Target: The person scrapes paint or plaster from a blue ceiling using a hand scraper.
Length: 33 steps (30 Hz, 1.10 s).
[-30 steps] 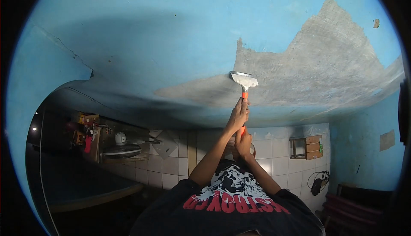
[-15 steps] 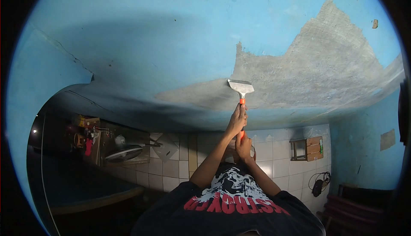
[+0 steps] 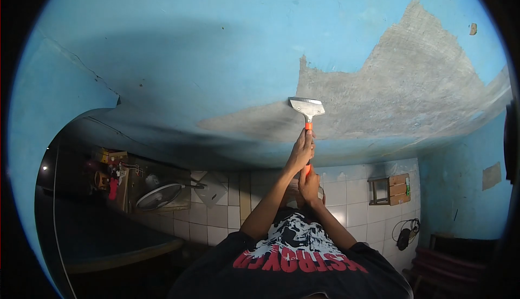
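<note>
Wall (image 3: 162, 66): blue paint, large grey bare patch (image 3: 401, 90) with a ragged edge. Tiled floor (image 3: 355, 196) lies below. A wooden stool (image 3: 400, 189) stands on the tiles to the right, with a coiled black cable (image 3: 403, 236) near it.

Change: I see the scraper (image 3: 307, 106) shifted slightly up the wall. That sets the left end of its blade close to the border where blue meets grey, beneath the narrow upward spike of the patch. The metal head is tilted a little; from my view I cannot tell whether the full edge touches.

Hands: both closed on the scraper, one below the other. Left hand (image 3: 300, 152) grips the upper part of the handle, just under the orange collar, fingers pointing toward the head. Right hand (image 3: 309, 184) is wrapped around the lower end. Neither stands open; exact finger closure underneath is hidden from me.
</note>
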Available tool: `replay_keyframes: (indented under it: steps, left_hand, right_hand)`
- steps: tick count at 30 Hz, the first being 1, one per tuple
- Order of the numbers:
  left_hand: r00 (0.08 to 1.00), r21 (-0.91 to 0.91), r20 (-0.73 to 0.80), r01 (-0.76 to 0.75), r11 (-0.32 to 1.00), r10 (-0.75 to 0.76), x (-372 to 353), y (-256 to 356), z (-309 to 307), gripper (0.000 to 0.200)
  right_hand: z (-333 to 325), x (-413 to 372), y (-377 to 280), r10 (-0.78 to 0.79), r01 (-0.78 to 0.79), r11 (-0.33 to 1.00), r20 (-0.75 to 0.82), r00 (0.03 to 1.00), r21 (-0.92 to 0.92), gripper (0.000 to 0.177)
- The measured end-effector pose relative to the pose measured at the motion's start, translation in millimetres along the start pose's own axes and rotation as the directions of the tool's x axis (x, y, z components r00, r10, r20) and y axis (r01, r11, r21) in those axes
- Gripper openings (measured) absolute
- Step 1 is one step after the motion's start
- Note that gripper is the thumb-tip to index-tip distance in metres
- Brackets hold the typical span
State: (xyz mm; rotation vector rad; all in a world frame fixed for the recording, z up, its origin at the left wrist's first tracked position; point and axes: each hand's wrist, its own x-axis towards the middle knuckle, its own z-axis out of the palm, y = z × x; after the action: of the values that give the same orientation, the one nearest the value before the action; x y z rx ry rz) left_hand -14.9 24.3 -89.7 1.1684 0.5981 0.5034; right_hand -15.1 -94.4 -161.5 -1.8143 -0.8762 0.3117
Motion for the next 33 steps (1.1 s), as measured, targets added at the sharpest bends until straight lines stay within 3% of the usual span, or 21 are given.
replay_keyframes:
  steps: [6, 8, 11, 14, 19, 22, 28, 30, 33]
  left_hand:
    - [1.0, -0.031, 0.02, -0.019, 0.999, 0.02, 2, -17, -4, 0.049]
    - [1.0, 0.062, -0.018, -0.006, 0.998, 0.008, 2, -28, -7, 0.049]
    - [0.999, 0.028, -0.008, -0.045, 0.999, 0.046, -2, 29, 7, 0.049]
    - [0.996, 0.058, 0.032, -0.091, 0.994, 0.089, -2, 46, 7, 0.045]
    - [0.999, 0.092, -0.031, -0.01, 0.996, 0.013, 1, -26, -9, 0.048]
    - [1.0, 0.034, 0.023, -0.012, 0.999, 0.011, 2, -2, -4, 0.047]
    - [0.999, -0.024, 0.026, 0.035, 0.999, -0.034, 4, -20, -8, 0.047]
    - [0.999, -0.001, 0.018, 0.029, 1.0, -0.029, 3, -25, -6, 0.048]
    - [0.999, 0.015, 0.036, 0.026, 1.0, -0.026, 6, -9, -6, 0.049]
  right_hand:
    - [-1, -4, 2, 0.001, -0.001, 1.0, -0.007, 1.0, 0.012, 0.029]
    - [0, -10, 8, 0.067, -0.066, 0.998, 0.041, 0.997, -0.012, 0.03]
    - [-8, 12, -26, -0.019, 0.019, 0.999, 0.008, 1.0, 0.05, 0.031]
    - [-1, 17, -25, -0.004, 0.005, 0.995, -0.011, 1.0, 0.102, 0.03]
    - [10, -7, 8, -0.006, 0.006, 1.0, -0.019, 1.0, 0.016, 0.035]
    - [10, -4, 8, -0.003, 0.003, 1.0, -0.023, 1.0, -0.01, 0.035]
    - [4, -4, 4, 0.029, -0.028, 0.998, -0.022, 0.999, 0.051, 0.033]
    - [5, -9, 13, 0.107, -0.105, 0.994, 0.056, 0.993, -0.021, 0.032]
    - [9, -5, 8, -0.033, 0.029, 0.998, -0.068, 0.997, -0.056, 0.031]
